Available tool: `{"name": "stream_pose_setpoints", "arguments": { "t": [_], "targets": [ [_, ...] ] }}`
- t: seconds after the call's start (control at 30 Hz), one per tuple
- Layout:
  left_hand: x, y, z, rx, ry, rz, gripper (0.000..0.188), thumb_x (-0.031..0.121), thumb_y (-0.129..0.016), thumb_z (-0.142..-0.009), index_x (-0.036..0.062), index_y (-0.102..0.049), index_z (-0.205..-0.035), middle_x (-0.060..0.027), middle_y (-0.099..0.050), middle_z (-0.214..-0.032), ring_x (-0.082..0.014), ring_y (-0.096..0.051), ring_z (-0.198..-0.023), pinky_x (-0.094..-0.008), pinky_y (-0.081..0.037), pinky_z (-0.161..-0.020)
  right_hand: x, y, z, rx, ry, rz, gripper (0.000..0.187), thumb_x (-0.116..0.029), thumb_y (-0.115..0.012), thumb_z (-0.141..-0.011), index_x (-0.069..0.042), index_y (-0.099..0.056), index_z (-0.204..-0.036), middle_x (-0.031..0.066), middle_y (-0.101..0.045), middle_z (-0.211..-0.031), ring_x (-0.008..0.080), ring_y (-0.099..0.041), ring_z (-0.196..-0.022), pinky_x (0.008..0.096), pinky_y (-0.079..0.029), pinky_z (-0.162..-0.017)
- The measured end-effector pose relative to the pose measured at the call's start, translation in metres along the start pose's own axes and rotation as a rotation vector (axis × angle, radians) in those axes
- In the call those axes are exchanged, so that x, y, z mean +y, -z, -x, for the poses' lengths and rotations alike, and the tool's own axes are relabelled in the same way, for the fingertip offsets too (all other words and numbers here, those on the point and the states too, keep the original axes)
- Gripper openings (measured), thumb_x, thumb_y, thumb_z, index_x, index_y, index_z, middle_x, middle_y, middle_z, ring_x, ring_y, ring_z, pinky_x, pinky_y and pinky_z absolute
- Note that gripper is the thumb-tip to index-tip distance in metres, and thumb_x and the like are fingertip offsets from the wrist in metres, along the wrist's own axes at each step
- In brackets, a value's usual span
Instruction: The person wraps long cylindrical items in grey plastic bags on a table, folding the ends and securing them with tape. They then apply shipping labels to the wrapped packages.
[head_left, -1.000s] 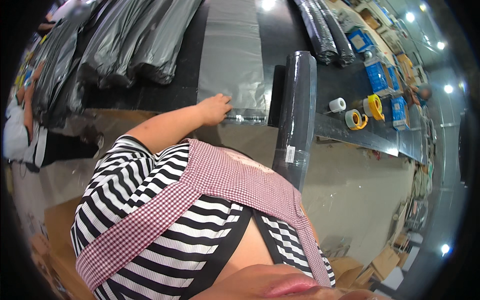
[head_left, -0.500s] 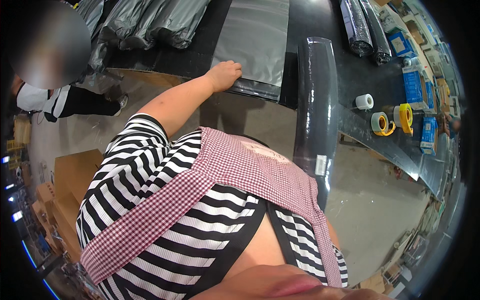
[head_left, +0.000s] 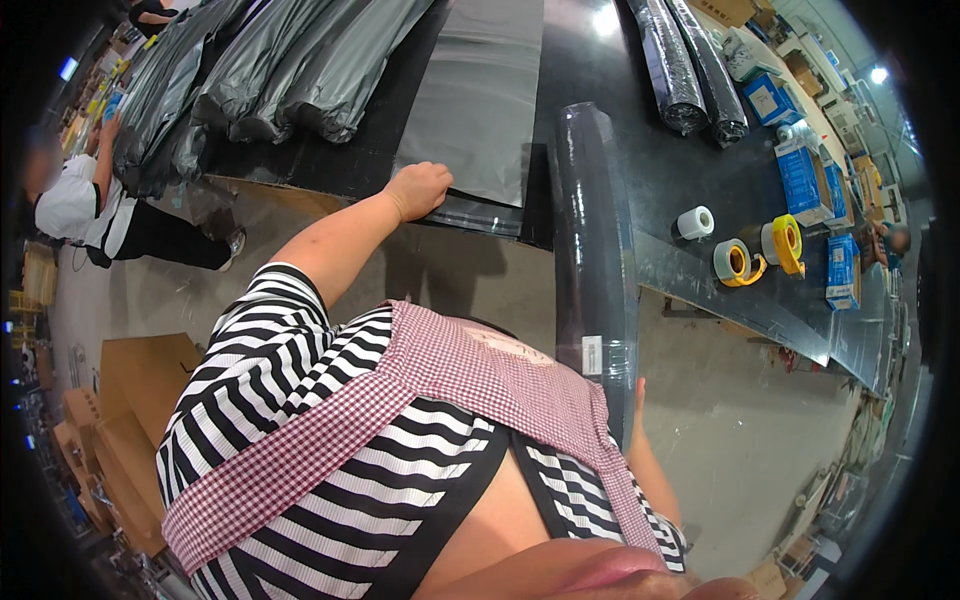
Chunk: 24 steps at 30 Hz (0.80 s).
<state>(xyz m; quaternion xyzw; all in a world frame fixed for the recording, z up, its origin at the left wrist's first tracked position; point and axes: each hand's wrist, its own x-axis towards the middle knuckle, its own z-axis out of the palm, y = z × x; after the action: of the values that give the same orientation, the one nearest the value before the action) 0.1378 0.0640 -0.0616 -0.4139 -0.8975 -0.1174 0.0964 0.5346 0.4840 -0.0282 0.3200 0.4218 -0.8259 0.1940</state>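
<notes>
My left hand (head_left: 419, 191) is closed on the near edge of a flat grey plastic sleeve (head_left: 470, 110), which lies lengthwise on the black table (head_left: 655, 180). The fingers curl over the sleeve's open-looking end, by its left corner. To the right of it, a long dark roll in clear shiny wrap (head_left: 592, 230) reaches from the tabletop out past the edge toward my body, with a small white label near its lower end. My right hand (head_left: 639, 405) shows only as a sliver against the roll's right side, holding it; most of its fingers are hidden behind the roll.
Several filled grey plastic sleeves (head_left: 330, 85) lie at the far left. Two wrapped dark rolls (head_left: 672, 85) rest at the far right. Nearby are a white tape roll (head_left: 696, 222), yellow tape dispensers (head_left: 783, 246) and blue boxes (head_left: 803, 180). A co-worker (head_left: 85, 210) stands at left.
The wrapped roll has shifted left, closer to the flat sleeve. My right hand has come into sight beside it. My left hand stays on the sleeve's edge. The view has turned slightly.
</notes>
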Motion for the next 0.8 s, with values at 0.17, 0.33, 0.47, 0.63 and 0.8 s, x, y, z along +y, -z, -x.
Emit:
{"name": "stream_pose_setpoints", "arguments": {
  "t": [0.17,0.33,0.47,0.63,0.8],
  "targets": [
    [0.024,0.005,-0.034,0.109,0.264,0.137,0.012,0.017,-0.062,-0.089,0.0070,-0.055,-0.087,-0.0143,-0.063,-0.086,-0.0384,-0.061,-0.087,-0.0502,-0.050,-0.075,-0.041,0.004,0.009,-0.218,-0.177,-0.098,0.084,-0.076,-0.045,-0.090,-0.007,-0.052,-0.139,0.0132,-0.060,-0.133,0.0268,-0.061,-0.115,0.0417,-0.051,-0.098],
    [0.033,0.003,-0.051,-0.054,0.204,0.225,0.014,0.019,-0.065,-0.088,0.0073,-0.058,-0.091,-0.0129,-0.064,-0.092,-0.0378,-0.061,-0.095,-0.0484,-0.050,-0.079,-0.033,-0.005,-0.049,-0.194,-0.085,-0.137,0.079,-0.072,-0.043,-0.093,-0.007,-0.053,-0.138,0.0126,-0.062,-0.131,0.0252,-0.062,-0.113,0.0404,-0.052,-0.096],
    [0.017,-0.007,-0.041,-0.052,0.147,0.270,0.016,0.018,-0.070,-0.083,0.0090,-0.064,-0.096,-0.0118,-0.065,-0.094,-0.0352,-0.062,-0.095,-0.0451,-0.050,-0.081,-0.036,0.000,-0.055,-0.219,-0.089,-0.147,0.076,-0.068,-0.042,-0.095,-0.006,-0.054,-0.137,0.0121,-0.063,-0.129,0.0239,-0.063,-0.111,0.0394,-0.053,-0.095],
    [0.026,-0.011,-0.082,-0.087,0.277,0.548,0.020,0.025,-0.072,-0.082,0.0097,-0.072,-0.094,-0.0121,-0.070,-0.095,-0.0338,-0.066,-0.092,-0.0408,-0.052,-0.080,-0.028,0.005,-0.062,-0.244,-0.052,-0.157,0.071,-0.064,-0.041,-0.098,-0.006,-0.054,-0.137,0.0115,-0.064,-0.127,0.0223,-0.064,-0.108,0.0382,-0.054,-0.093],
    [-0.063,-0.070,-0.101,-0.230,0.259,0.414,0.012,0.016,-0.069,-0.082,0.0113,-0.077,-0.090,-0.0096,-0.074,-0.089,-0.0274,-0.070,-0.087,-0.0374,-0.054,-0.073,-0.045,-0.027,-0.055,-0.236,-0.126,-0.002,0.064,-0.059,-0.039,-0.102,-0.006,-0.055,-0.136,0.0106,-0.066,-0.123,0.0202,-0.065,-0.105,0.0366,-0.054,-0.090]
  ]
}}
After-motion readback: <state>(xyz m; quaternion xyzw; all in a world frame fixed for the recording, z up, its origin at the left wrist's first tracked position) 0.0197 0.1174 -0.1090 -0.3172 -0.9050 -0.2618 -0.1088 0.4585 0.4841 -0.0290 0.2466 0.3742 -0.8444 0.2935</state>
